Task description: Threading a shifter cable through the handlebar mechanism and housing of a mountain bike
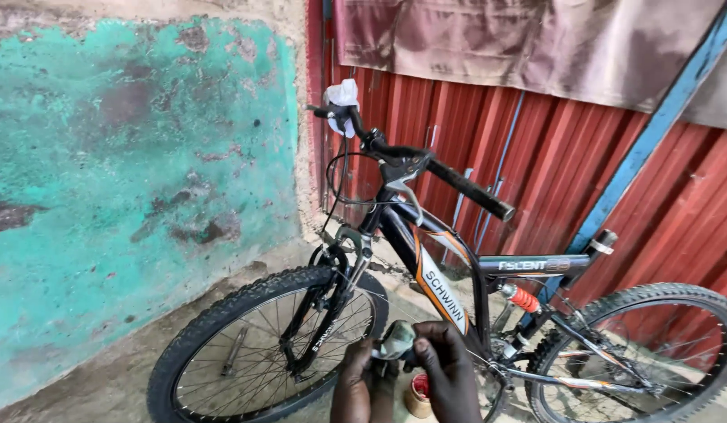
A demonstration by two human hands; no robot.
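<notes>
A peeling turquoise wall (pixel 136 180) meets red corrugated metal sheeting (pixel 488 141), where a black mountain bicycle (pixel 449 290) leans. Low in front of its frame, the left hand (pixel 362 384) and right hand (pixel 449 376) both have their fingers closed around a small grey-green object (pixel 398 340), above a small red-topped tin (pixel 418 394) on the floor.

A black bicycle (pixel 457 290) with orange and white trim leans against a red corrugated metal wall (pixel 535 149); its seat is missing. A white rag (pixel 342 98) hangs on the far handlebar end. To the left is a worn turquoise wall (pixel 136 172). At the bottom edge, the left hand (pixel 359 384) and right hand (pixel 449 372) together pinch a small greyish object (pixel 397 341) before the frame. A small open tin (pixel 417 392) sits on the ground below them.
</notes>
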